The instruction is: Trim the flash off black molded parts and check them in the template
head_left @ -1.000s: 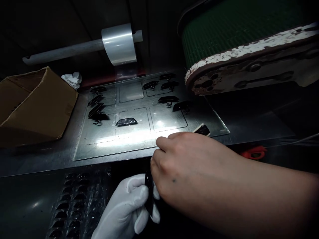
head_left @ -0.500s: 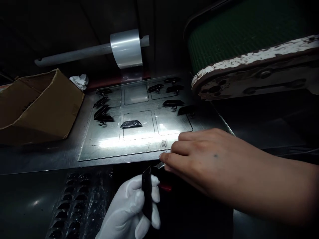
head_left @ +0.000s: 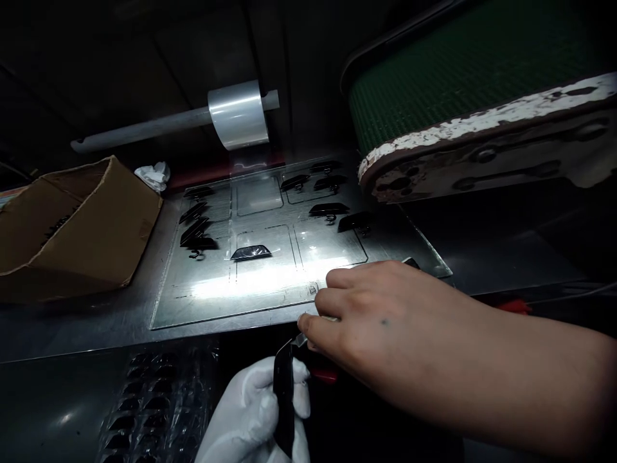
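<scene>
My left hand (head_left: 245, 411), in a white glove, pinches a glossy black trapezoid-shaped piece (head_left: 284, 402) upright between thumb and fingers. Bare, my right hand (head_left: 351, 315) is closed around what looks like a craft knife; its blade (head_left: 299, 341) touches or nearly touches the upper end of the black piece. Most of the knife lies hidden under the palm. Beyond the hands, a similar black piece wrapped in clear film (head_left: 251, 253) lies on a glass sheet (head_left: 202, 308). More black pieces with small hooks (head_left: 329, 209) rest along the sheet's left and far right.
An open cardboard box (head_left: 96, 244) stands at left beside crumpled white material (head_left: 153, 175). A film roll (head_left: 238, 116) hangs on a bar behind. A green-belted conveyor end (head_left: 457, 96) juts in from the right. A clear tray of black pieces (head_left: 144, 405) lies lower left.
The scene has shifted slightly downward in view. My right hand has moved a little left, bringing the blade up to the top of the black piece, still held by my left hand.
</scene>
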### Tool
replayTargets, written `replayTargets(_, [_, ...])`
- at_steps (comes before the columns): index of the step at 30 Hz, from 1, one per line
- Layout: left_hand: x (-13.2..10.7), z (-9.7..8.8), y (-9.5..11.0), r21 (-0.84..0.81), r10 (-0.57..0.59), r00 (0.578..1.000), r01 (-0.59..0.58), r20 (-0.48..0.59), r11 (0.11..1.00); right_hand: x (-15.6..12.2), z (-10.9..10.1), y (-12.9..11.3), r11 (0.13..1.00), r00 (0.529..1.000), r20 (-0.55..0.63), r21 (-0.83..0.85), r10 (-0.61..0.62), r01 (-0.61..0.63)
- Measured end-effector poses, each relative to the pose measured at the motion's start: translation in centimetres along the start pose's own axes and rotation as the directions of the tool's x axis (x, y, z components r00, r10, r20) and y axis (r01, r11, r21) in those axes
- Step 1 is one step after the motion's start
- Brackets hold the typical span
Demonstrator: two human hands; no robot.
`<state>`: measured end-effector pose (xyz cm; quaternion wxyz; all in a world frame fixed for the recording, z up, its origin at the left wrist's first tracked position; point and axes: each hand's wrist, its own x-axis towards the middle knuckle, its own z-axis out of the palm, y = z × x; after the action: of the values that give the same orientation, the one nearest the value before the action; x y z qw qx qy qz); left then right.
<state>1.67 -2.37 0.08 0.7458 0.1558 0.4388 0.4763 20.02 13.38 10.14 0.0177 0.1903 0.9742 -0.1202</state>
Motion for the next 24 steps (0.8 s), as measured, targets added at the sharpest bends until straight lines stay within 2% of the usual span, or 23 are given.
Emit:
replayTargets(5, [0.2,0.7,0.4,0.048,-0.023,1.0,0.024,-0.008,0.999,0.8,-0.2,-0.8,0.995,0.997,0.081,-0.097,-0.009,0.017])
replayTargets(7, [0.4,0.8,0.6,0.092,-0.044,0.999,0.042,0.022,0.995,1.2,-0.3,-1.2,0.99,0.993,0.113,-0.137,-0.028,0.044])
replayTargets(10, [0.5,0.6,0.6,0.085,-0.052,0.998,0.048,0.042,0.995,1.6,-0.7,-1.9,0.976,0.993,0.096,-0.198,-0.075,0.092])
replayTargets(13, [0.3,0.2,0.4,0.057,-0.057,0.998,0.057,0.011,0.997,2.0,-1.4,-2.5,0.959,0.987,0.115,-0.246,-0.115,0.141])
replayTargets(16, [0.1,0.1,0.4,0.019,-0.093,0.994,0.094,-0.054,0.995,2.5,-2.2,-3.0,0.949,0.965,0.229,-0.257,-0.124,0.183])
replayTargets(18, [0.1,0.3,0.5,-0.01,-0.063,0.995,0.062,-0.077,0.998,2.8,-2.6,-3.2,0.947,0.954,0.278,-0.259,-0.112,0.187])
replayTargets(24, [0.8,0.4,0.7,0.013,0.015,0.994,-0.017,0.11,1.0,3.1,-2.3,-3.3,0.952,0.955,0.276,-0.25,-0.105,0.177])
